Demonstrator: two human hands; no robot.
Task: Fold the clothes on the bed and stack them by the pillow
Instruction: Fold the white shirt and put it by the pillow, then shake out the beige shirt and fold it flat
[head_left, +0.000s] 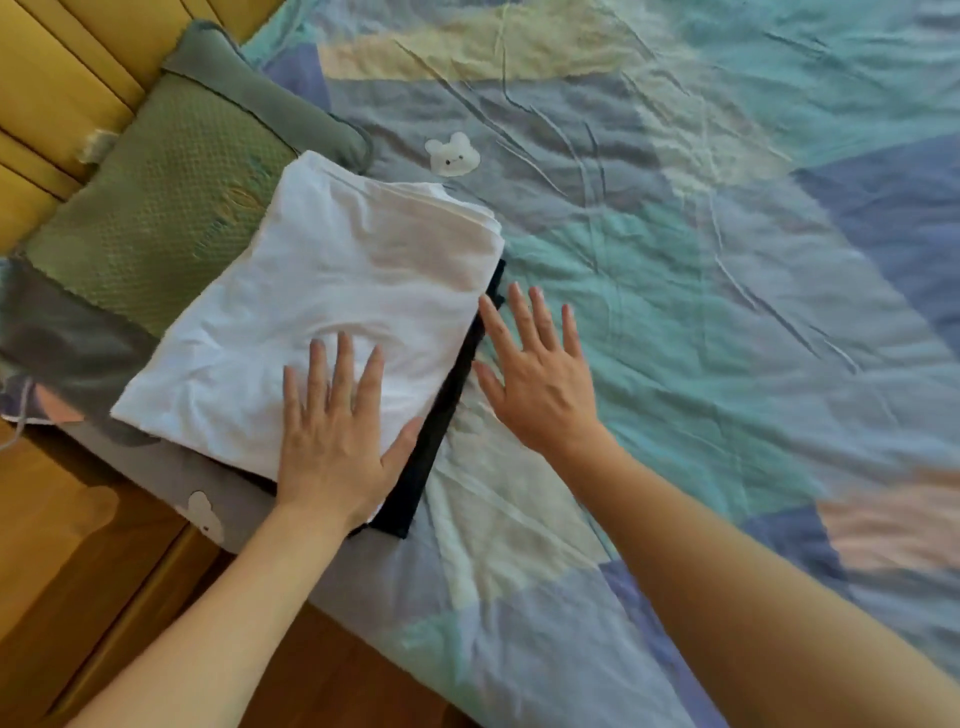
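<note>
Folded white shirt (317, 312) sits on a dark garment (447, 415), stacked against the green pillow (171, 208) at the bed's (727, 312) left edge. Left hand (332, 441) presses flat on it, fingers straight; right hand (540, 384) spread beside the stack, holding nothing. Soft, light, floppy cloth, so best lifted from underneath at both sides.

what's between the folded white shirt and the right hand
In the head view, a strip of a folded black garment sticks out from under the white shirt, lying between its edge and the right hand, whose index fingertip reaches that strip.
</note>
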